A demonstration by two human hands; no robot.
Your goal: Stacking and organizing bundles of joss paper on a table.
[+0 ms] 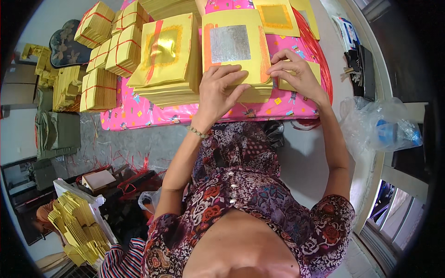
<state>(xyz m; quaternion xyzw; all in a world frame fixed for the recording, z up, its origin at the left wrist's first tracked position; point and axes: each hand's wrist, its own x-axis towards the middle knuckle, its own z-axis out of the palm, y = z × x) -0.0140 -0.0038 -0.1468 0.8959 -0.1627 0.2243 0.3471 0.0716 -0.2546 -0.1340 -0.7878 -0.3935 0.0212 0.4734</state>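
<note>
A thick stack of yellow paper sheets, with a silver foil square and orange streaks on its top sheet, lies before me. My left hand rests on its near left corner, fingers stretched over the paper and thumb apart. At the stack's right edge, my right hand has its thumb and fingertips drawn together in a pinch on the edge of the top sheet. Left of it is another yellow stack with a gold foil square and a red streak. A smaller yellow piece lies partly behind my right hand.
A pink patterned cloth covers the table. Red-tied yellow bundles stand at the left, a gold-foil sheet at the far right. Red strings hang over the right edge, near a clear plastic bag. More folded yellow paper lies lower left.
</note>
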